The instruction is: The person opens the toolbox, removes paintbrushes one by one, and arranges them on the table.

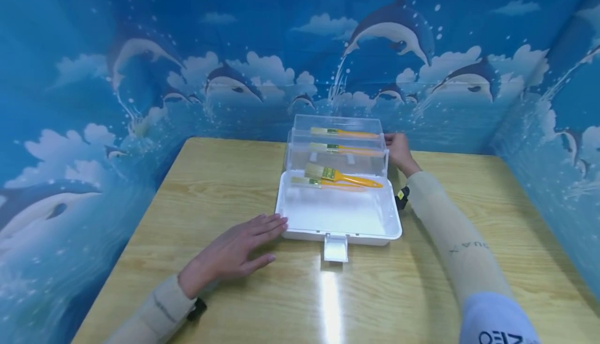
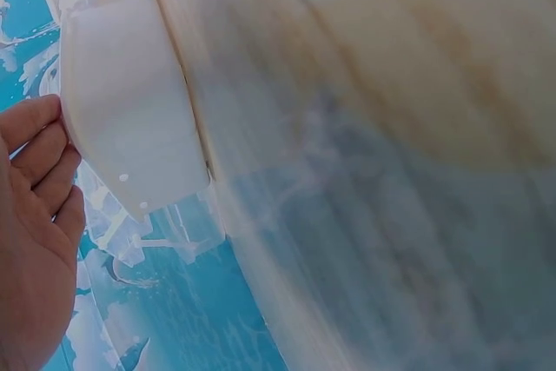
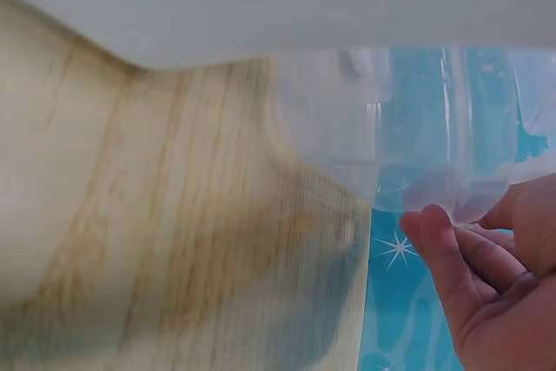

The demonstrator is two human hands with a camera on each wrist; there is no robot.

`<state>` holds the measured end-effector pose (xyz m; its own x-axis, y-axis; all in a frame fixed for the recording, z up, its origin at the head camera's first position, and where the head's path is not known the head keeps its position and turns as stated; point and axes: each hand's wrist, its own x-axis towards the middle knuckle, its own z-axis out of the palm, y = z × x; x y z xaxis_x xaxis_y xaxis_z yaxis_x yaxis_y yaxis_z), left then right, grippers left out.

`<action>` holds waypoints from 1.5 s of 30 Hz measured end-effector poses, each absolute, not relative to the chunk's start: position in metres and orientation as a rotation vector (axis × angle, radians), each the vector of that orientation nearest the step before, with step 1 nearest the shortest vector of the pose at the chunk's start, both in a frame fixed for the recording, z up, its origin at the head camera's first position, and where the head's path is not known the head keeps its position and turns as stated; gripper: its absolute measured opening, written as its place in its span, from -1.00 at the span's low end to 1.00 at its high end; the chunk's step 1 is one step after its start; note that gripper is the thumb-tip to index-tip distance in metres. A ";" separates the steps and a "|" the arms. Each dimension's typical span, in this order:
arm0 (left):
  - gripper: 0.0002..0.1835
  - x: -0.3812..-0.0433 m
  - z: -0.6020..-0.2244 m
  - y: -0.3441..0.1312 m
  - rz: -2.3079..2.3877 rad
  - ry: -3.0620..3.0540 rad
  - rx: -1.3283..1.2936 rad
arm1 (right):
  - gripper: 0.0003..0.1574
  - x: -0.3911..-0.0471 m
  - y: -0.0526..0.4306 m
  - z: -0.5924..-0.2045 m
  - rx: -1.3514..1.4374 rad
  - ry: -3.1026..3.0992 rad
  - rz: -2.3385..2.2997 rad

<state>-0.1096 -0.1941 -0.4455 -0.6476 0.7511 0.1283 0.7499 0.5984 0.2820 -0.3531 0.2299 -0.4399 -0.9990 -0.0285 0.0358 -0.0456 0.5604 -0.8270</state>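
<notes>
A white plastic box (image 1: 337, 213) stands unfolded on the table, its clear lid (image 1: 304, 122) and clear trays raised at the back. Orange-handled paintbrushes lie across it: a wide brush (image 1: 344, 175) above the base and a narrower brush (image 1: 353, 133) higher up, with fainter ones below each. My left hand (image 1: 234, 250) rests its straight fingertips against the box's front left corner; in the left wrist view the fingers touch the white side wall (image 2: 130, 84). At the back right, my right hand (image 1: 398, 151) pinches the edge of the clear plastic (image 3: 443, 180) between thumb and fingers.
A white latch flap (image 1: 335, 249) hangs off the box's front edge. The wooden table (image 1: 225, 177) ends just behind the box, where a blue dolphin-print curtain (image 1: 262, 31) hangs; more curtain runs along both sides.
</notes>
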 end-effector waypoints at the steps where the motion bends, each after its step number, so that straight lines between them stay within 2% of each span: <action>1: -0.31 -0.110 -0.445 -0.194 0.494 2.803 1.320 | -0.43 -0.353 0.230 -0.439 0.071 -2.760 1.464; 21: -0.30 -0.108 -0.445 -0.194 0.445 2.802 1.300 | -0.40 -0.349 0.234 -0.442 0.072 -2.767 1.467; 30: -0.22 -0.106 -0.448 -0.199 0.293 2.819 1.357 | -0.37 -0.333 0.245 -0.444 0.073 -2.854 1.381; 39: -0.18 -0.106 -0.452 -0.200 0.162 2.823 1.408 | -0.38 -0.300 0.253 -0.417 0.237 -2.704 1.205; 45: -0.19 -0.107 -0.452 -0.201 0.105 2.837 1.441 | -0.47 -0.281 0.248 -0.394 0.329 -2.531 1.171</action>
